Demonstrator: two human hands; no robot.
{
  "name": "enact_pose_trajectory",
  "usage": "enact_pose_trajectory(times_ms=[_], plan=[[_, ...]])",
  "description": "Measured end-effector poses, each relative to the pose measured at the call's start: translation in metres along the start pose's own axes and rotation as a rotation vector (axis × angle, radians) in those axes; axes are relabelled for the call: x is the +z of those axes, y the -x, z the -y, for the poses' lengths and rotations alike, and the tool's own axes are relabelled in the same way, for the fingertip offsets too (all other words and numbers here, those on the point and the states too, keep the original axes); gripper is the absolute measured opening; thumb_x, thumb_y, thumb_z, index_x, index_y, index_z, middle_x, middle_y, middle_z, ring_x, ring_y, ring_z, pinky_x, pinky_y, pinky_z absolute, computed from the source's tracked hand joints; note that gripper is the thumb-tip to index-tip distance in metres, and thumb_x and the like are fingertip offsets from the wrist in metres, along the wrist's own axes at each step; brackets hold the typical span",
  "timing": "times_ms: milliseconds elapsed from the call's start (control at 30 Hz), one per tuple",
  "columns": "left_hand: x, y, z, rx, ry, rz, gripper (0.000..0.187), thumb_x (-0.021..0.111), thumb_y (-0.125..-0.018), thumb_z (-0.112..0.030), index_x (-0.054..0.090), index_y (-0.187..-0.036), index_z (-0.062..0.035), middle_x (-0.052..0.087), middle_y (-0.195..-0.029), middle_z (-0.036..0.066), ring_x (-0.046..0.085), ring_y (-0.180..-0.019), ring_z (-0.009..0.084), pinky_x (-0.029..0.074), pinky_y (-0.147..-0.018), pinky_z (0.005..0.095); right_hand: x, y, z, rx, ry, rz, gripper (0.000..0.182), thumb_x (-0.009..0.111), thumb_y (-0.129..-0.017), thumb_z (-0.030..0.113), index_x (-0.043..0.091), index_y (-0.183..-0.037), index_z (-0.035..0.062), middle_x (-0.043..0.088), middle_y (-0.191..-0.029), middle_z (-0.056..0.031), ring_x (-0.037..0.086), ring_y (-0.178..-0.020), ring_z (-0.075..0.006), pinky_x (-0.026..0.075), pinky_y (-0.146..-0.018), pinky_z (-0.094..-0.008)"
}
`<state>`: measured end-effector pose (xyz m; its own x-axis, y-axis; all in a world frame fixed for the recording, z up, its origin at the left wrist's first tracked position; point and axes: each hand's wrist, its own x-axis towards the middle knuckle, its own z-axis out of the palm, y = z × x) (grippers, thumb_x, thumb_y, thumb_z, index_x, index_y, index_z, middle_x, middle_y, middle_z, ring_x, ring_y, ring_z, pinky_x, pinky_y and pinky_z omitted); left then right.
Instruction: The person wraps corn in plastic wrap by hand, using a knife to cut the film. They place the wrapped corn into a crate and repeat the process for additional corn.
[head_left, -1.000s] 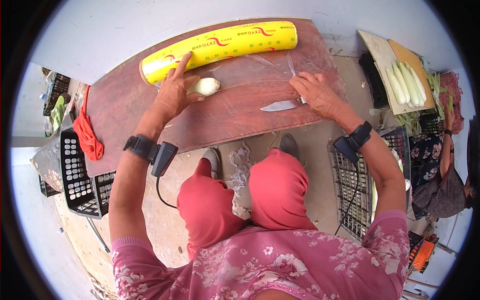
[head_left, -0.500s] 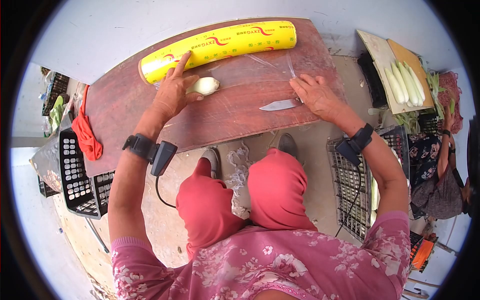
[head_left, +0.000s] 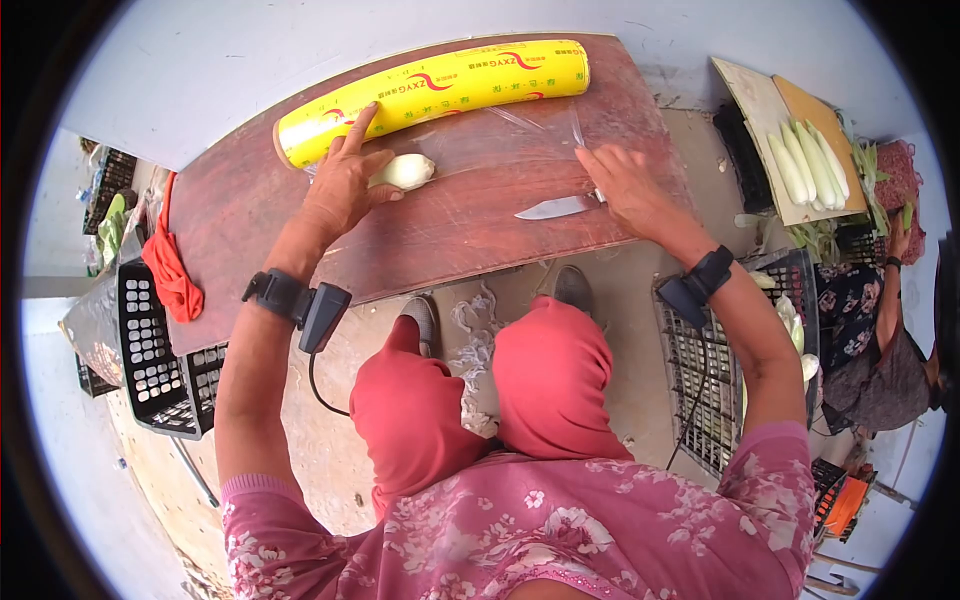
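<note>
Pressing down with spread fingers, my left hand (head_left: pixel 345 185) lay over the near end of the pale peeled vegetable (head_left: pixel 405 171), forefinger stretched up onto the yellow roll of cling film (head_left: pixel 430 88). My right hand (head_left: pixel 628 190) rested flat and unclenched on the pulled-out clear film (head_left: pixel 500 135), fingertips at its edge, the knife (head_left: pixel 552 208) lying just beside it; whether it gripped the handle I could not tell. All sat on the brown table (head_left: pixel 250 210). Farther right, white stalks (head_left: pixel 805 168) lay on a board, near another person's arm (head_left: pixel 888 300)
</note>
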<state>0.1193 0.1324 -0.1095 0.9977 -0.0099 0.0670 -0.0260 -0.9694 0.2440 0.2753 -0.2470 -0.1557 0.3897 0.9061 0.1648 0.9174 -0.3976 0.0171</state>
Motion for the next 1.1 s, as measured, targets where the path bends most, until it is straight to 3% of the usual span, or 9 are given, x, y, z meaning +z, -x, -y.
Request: enact_pose_trajectory(times_ms=[233, 333, 467, 533, 633, 733, 833, 933, 1100], plan=[[0.003, 0.001, 0.003, 0.016, 0.024, -0.019, 0.051, 0.086, -0.069, -0.021, 0.071, -0.118, -0.0127, 0.019, -0.164, 0.014, 0.049, -0.124, 0.0396, 0.043, -0.109, 0.0468, -0.005, -0.016, 0.009, 0.188, -0.048, 0.129, 0.058, 0.054, -0.081, -0.006, 0.049, -0.139, -0.0005, 0.051, -0.117, -0.0123, 0.048, -0.116, -0.0293, 0.038, -0.090, -0.0435], [0.000, 0.000, 0.000, -0.013, 0.050, 0.015, 0.056, 0.086, -0.069, -0.017, 0.069, -0.121, -0.0100, 0.016, -0.165, 0.011, 0.046, -0.130, 0.0405, 0.042, -0.111, 0.0474, -0.003, -0.020, 0.007, 0.239, -0.094, 0.163, 0.047, 0.053, -0.084, -0.003, 0.056, -0.131, 0.0032, 0.051, -0.111, -0.0102, 0.047, -0.113, -0.0288, 0.037, -0.090, -0.0450], [-0.002, 0.001, -0.001, -0.024, 0.074, 0.032, 0.058, 0.086, -0.069, -0.014, 0.068, -0.124, -0.0088, 0.014, -0.165, 0.010, 0.044, -0.134, 0.0400, 0.042, -0.112, 0.0476, 0.003, -0.015, 0.004, 0.234, -0.079, 0.124, 0.043, 0.054, -0.084, -0.002, 0.059, -0.127, 0.0034, 0.052, -0.115, -0.0092, 0.047, -0.115, -0.0275, 0.036, -0.091, -0.0453], [0.001, 0.002, 0.001, 0.007, 0.065, -0.005, 0.054, 0.086, -0.070, -0.018, 0.069, -0.121, -0.0114, 0.017, -0.164, 0.012, 0.048, -0.128, 0.0407, 0.043, -0.110, 0.0470, 0.003, -0.011, 0.002, 0.239, -0.084, 0.107, 0.044, 0.056, -0.083, -0.002, 0.060, -0.127, 0.0030, 0.053, -0.122, -0.0091, 0.047, -0.120, -0.0271, 0.036, -0.092, -0.0453], [0.003, 0.002, 0.004, 0.010, 0.054, -0.007, 0.052, 0.086, -0.070, -0.020, 0.069, -0.119, -0.0126, 0.019, -0.164, 0.012, 0.049, -0.125, 0.0409, 0.044, -0.108, 0.0467, -0.001, -0.006, 0.001, 0.185, -0.009, 0.049, 0.047, 0.058, -0.081, -0.004, 0.060, -0.128, 0.0028, 0.051, -0.137, -0.0096, 0.044, -0.129, -0.0275, 0.036, -0.095, -0.0456], [0.003, 0.002, 0.003, 0.014, 0.063, -0.015, 0.052, 0.086, -0.070, -0.021, 0.069, -0.119, -0.0124, 0.018, -0.164, 0.012, 0.049, -0.125, 0.0405, 0.044, -0.109, 0.0464, -0.009, -0.008, 0.000, 0.185, -0.012, 0.207, 0.052, 0.055, -0.084, -0.003, 0.056, -0.135, 0.0013, 0.045, -0.150, -0.0116, 0.039, -0.138, -0.0315, 0.033, -0.104, -0.0456], [0.002, 0.003, 0.002, 0.007, 0.065, -0.018, 0.053, 0.086, -0.070, -0.021, 0.069, -0.120, -0.0122, 0.019, -0.164, 0.012, 0.050, -0.126, 0.0401, 0.044, -0.109, 0.0461, -0.010, -0.007, -0.003, 0.119, 0.027, 0.238, 0.053, 0.054, -0.084, -0.003, 0.053, -0.136, -0.0031, 0.044, -0.150, -0.0150, 0.037, -0.140, -0.0336, 0.033, -0.106, -0.0465], [0.003, 0.002, 0.002, 0.008, 0.056, -0.023, 0.053, 0.086, -0.070, -0.021, 0.069, -0.120, -0.0122, 0.019, -0.164, 0.012, 0.050, -0.126, 0.0400, 0.044, -0.108, 0.0458, -0.001, -0.006, -0.008, -0.038, 0.170, 0.048, 0.034, 0.054, -0.086, 0.003, 0.061, -0.119, -0.0026, 0.050, -0.143, -0.0150, 0.043, -0.132, -0.0295, 0.037, -0.097, -0.0442], [0.002, 0.001, 0.000, -0.015, 0.060, 0.006, 0.055, 0.086, -0.070, -0.018, 0.069, -0.121, -0.0108, 0.019, -0.164, 0.011, 0.047, -0.129, 0.0400, 0.043, -0.110, 0.0461, -0.028, -0.019, -0.006, -0.028, 0.110, 0.378, 0.032, 0.052, -0.088, 0.004, 0.057, -0.118, -0.0052, 0.047, -0.145, -0.0198, 0.038, -0.140, -0.0325, 0.034, -0.105, -0.0438]])
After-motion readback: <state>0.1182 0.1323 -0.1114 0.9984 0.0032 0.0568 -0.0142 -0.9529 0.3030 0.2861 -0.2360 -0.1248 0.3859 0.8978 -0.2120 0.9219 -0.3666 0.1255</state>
